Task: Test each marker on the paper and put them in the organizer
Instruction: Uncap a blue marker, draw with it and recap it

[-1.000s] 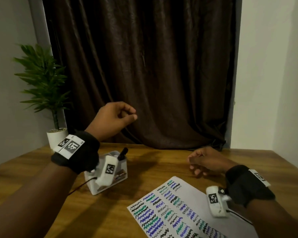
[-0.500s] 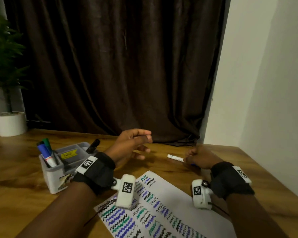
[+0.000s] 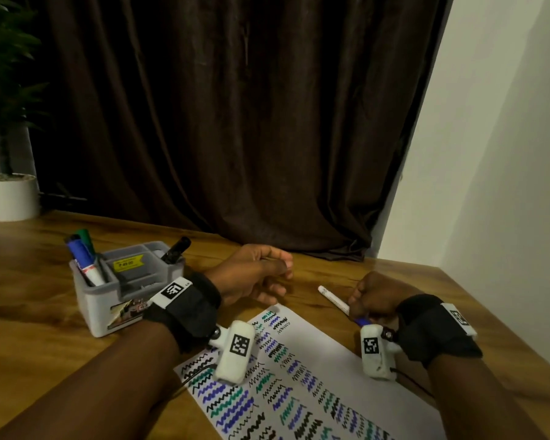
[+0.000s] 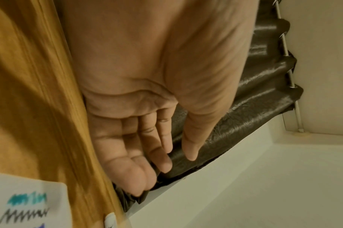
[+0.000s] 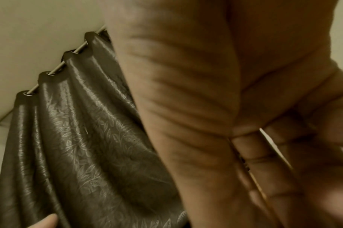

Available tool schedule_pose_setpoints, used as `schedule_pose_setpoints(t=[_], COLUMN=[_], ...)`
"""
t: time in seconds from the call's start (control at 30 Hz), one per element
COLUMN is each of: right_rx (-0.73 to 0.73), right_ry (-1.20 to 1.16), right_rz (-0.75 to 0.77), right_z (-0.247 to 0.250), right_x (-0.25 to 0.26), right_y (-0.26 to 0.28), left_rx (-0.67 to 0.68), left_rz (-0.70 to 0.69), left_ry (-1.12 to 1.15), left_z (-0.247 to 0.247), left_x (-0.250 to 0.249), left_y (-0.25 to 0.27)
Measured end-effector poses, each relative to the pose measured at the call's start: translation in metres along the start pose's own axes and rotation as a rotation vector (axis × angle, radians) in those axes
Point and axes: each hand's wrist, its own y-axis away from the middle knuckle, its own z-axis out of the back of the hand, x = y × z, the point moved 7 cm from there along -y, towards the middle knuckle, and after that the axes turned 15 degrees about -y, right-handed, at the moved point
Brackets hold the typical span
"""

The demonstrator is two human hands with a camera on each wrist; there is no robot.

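My right hand [image 3: 367, 298] grips a white marker [image 3: 333, 300] with a blue end [image 3: 362, 321], its white barrel pointing left and away over the table, just beyond the paper's far edge. The left hand [image 3: 258, 274] hovers empty with relaxed fingers [image 4: 162, 138] past the paper's top corner, a short way left of the marker's tip. The white paper [image 3: 318, 350], covered with black, blue and green squiggles, lies in front of me. A grey organizer [image 3: 99, 300] stands at the left holding blue, green and black markers [image 3: 81, 258] upright and one black marker [image 3: 176, 249] leaning at the back.
A wooden table [image 3: 29, 281] carries everything. A white plant pot [image 3: 10, 196] stands at the far left corner. A dark brown curtain [image 3: 235, 122] hangs behind the table and a white wall [image 3: 505, 154] closes the right side.
The head view swung right and down. My left hand dropped from above the organizer to the table near the paper. My right hand took up the white marker.
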Motion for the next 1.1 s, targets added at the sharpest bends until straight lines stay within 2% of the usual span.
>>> schedule_pose_setpoints(t=[0.07,0.13,0.3,0.37,0.47,0.57,0.67,0.73,0.8,0.9,1.1], right_rx=[0.025,0.088,0.162,0.169,0.152,0.069,-0.200,-0.390,-0.451,-0.352,-0.099], right_ry=[-0.060,-0.228,-1.010,-1.099,-1.050,-1.057,-0.989,-0.802,-0.535,-0.265,-0.163], right_rz=[0.009,0.063,0.320,0.411,0.461,0.472,0.496,0.563,0.645,0.687,0.737], right_z=[-0.002,-0.006,-0.012,-0.014,-0.020,-0.016,0.004,0.017,0.019,0.003,-0.028], right_x=[0.005,0.016,0.064,0.076,0.081,0.077,0.068,0.064,0.068,0.079,0.100], right_y=[0.003,0.008,0.031,0.037,0.039,0.038,0.037,0.038,0.040,0.042,0.054], left_rx=[0.000,0.001,0.042,0.074,0.041,-0.059,-0.156,-0.193,-0.199,-0.168,-0.118], left_rz=[-0.004,-0.009,-0.034,-0.053,-0.094,-0.119,-0.125,-0.132,-0.138,-0.156,-0.216], left_ry=[-0.007,-0.012,-0.023,-0.017,-0.038,-0.078,-0.125,-0.163,-0.208,-0.250,-0.278], left_z=[-0.001,-0.002,-0.011,-0.015,-0.013,-0.004,0.007,0.011,0.010,0.004,-0.003], left_x=[0.001,0.000,-0.003,-0.005,-0.007,-0.008,-0.007,-0.007,-0.007,-0.009,-0.014], left_y=[0.000,0.000,0.000,0.000,-0.001,-0.003,-0.003,-0.003,-0.003,-0.003,0.000])
